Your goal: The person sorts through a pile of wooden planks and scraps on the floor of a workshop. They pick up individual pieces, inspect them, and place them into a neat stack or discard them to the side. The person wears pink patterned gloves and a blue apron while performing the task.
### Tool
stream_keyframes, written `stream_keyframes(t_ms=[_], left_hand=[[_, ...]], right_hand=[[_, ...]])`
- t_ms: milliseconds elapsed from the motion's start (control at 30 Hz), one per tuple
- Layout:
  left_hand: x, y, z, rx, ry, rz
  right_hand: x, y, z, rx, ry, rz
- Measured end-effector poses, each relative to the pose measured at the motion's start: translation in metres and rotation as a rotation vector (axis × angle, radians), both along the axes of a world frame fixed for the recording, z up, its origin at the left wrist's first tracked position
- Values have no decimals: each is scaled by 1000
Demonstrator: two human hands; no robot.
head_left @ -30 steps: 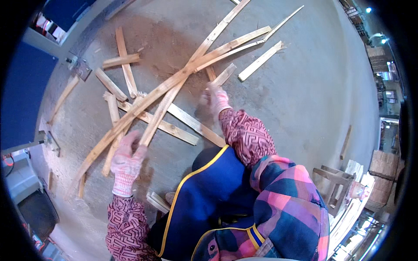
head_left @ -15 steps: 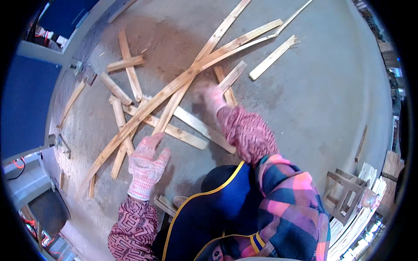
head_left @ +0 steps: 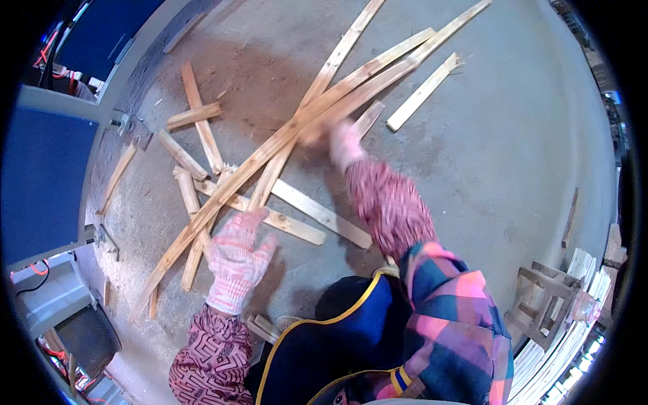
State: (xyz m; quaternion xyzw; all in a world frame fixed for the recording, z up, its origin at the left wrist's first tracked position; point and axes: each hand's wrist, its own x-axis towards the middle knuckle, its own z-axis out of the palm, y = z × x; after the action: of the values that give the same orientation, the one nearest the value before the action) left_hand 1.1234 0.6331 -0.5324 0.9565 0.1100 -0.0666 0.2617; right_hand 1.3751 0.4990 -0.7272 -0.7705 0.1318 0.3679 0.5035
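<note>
Both hands wear pale pink-and-white knit gloves. My right hand point(head_left: 346, 143) reaches forward over the pile and grips a long wooden strip point(head_left: 405, 66), smeared by motion near the hand; the fingers are partly hidden. My left hand point(head_left: 237, 255) is open, thumb apart, with its fingertips beside the lower end of another wooden strip point(head_left: 268, 181). A long curved strip point(head_left: 260, 158) crosses over that one from lower left to upper right. Below them lie a short board point(head_left: 293, 226) and a paler board point(head_left: 324, 210).
Short wood pieces point(head_left: 200, 116) lie at left on the concrete floor point(head_left: 499, 155). A splintered piece point(head_left: 424, 92) lies at right. Blue-panelled equipment point(head_left: 50, 182) lines the left side. A small wooden frame point(head_left: 543, 304) stands beside stacked pale strips point(head_left: 540, 378) at lower right.
The long strip at my right hand has turned from narrow edge to broad face and shifted. My right hand has moved slightly right. My left hand stays open near the same strip end.
</note>
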Motion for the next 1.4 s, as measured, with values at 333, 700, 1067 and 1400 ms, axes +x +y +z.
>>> stream_keyframes(t_ms=[333, 700, 1067, 1400], left_hand=[[5, 8, -78, 294, 917, 82], [-169, 70, 19, 546, 327, 211], [-138, 26, -42, -94, -45, 163], [28, -24, -24, -1467, 102, -125]], right_hand=[[-204, 0, 84, 804, -401, 1495], [-75, 5, 151, -360, -1193, 1504], [-22, -65, 237, 359, -1607, 1258], [1, -14, 329, 169, -2525, 471]])
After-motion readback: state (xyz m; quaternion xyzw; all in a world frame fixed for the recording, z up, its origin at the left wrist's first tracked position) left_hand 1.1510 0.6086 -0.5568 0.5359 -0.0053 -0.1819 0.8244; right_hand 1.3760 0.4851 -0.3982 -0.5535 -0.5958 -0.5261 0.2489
